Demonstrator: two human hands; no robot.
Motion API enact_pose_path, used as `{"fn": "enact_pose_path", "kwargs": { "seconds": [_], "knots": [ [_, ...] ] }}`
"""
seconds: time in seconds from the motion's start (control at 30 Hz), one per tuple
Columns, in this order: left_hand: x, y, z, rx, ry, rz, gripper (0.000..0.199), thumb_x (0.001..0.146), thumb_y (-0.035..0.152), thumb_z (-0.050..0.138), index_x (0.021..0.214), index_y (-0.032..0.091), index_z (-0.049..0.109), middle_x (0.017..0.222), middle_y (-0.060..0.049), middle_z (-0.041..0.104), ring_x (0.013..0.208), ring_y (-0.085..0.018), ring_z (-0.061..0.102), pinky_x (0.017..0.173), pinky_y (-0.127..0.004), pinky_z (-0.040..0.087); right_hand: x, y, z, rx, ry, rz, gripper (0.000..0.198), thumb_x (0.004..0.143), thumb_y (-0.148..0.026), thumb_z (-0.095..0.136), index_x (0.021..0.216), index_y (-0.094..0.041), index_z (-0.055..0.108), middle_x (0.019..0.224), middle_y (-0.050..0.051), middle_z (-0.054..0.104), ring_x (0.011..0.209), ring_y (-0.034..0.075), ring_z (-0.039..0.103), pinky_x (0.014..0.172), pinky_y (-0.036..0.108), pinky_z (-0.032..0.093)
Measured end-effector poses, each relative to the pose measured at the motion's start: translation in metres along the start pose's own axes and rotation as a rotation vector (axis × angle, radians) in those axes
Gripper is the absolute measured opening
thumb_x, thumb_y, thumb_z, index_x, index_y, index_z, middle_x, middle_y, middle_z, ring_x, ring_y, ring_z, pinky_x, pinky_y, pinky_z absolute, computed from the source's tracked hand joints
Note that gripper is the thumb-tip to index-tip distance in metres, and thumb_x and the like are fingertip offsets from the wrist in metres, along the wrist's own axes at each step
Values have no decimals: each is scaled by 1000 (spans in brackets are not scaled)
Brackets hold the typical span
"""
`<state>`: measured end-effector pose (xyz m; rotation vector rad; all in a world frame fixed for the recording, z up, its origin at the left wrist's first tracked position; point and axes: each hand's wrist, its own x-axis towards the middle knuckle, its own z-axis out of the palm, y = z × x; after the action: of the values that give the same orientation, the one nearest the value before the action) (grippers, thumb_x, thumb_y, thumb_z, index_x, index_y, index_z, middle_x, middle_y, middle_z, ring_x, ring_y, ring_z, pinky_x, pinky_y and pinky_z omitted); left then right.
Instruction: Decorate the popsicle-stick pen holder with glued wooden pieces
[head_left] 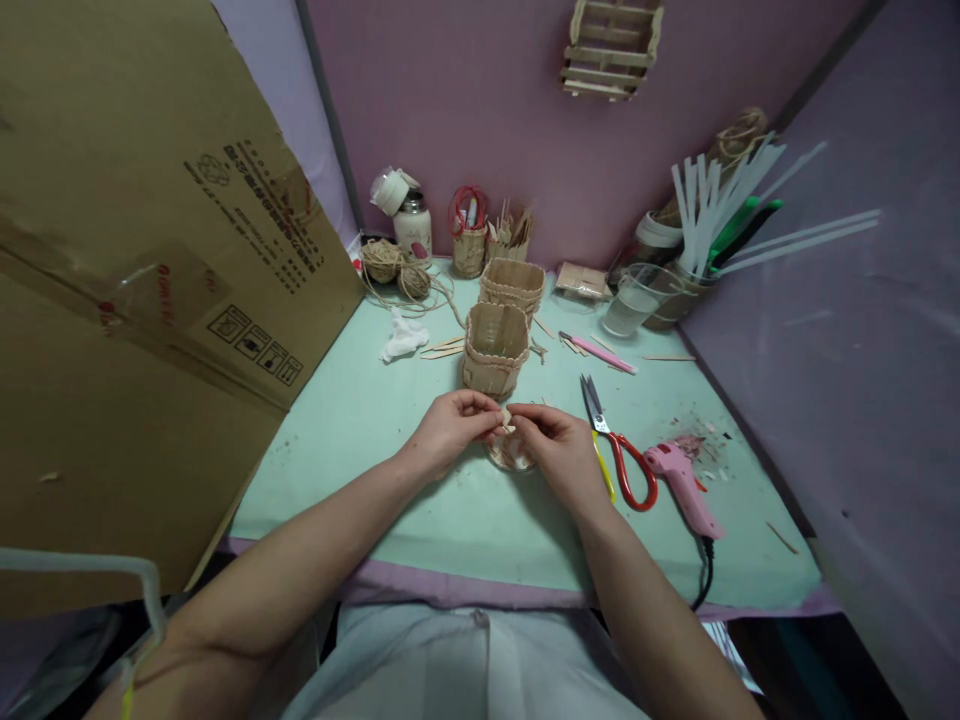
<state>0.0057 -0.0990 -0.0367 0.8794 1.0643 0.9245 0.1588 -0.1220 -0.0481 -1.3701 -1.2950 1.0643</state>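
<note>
My left hand [459,428] and my right hand [556,446] meet at the middle of the table, fingertips pinched on a small pale piece [508,421]. Its exact kind is too small to make out. Beneath it lies a round, shallow dish-like thing [511,455], partly hidden by my hands. Just beyond my fingers stands a square wooden basket [493,362] with a braided rim, and a similar basket [513,284] is behind it. Right of my right hand lie red-handled scissors [628,470] and a pink glue gun [688,488].
A large cardboard box [150,250] walls off the left side. Twine balls [384,262], a white crumpled tissue [403,335] and wooden sticks [444,348] lie at left. A pink pen-like tool [600,352], a clear cup [634,304] and white glue sticks [701,205] are at right.
</note>
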Motion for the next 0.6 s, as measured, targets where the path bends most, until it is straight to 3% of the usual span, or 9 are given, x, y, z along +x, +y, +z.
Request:
{"fn": "enact_pose_path", "kwargs": {
  "seconds": [0.6],
  "knots": [
    [0, -2, 0, 9, -4, 10, 18, 66, 21, 76, 73, 11, 63, 65, -2, 64, 61, -10, 60, 63, -24, 49, 2, 5, -1, 137, 9, 34, 17, 72, -33, 69, 82, -19, 73, 79, 4, 72, 72, 18, 63, 67, 29, 48]
  ]
}}
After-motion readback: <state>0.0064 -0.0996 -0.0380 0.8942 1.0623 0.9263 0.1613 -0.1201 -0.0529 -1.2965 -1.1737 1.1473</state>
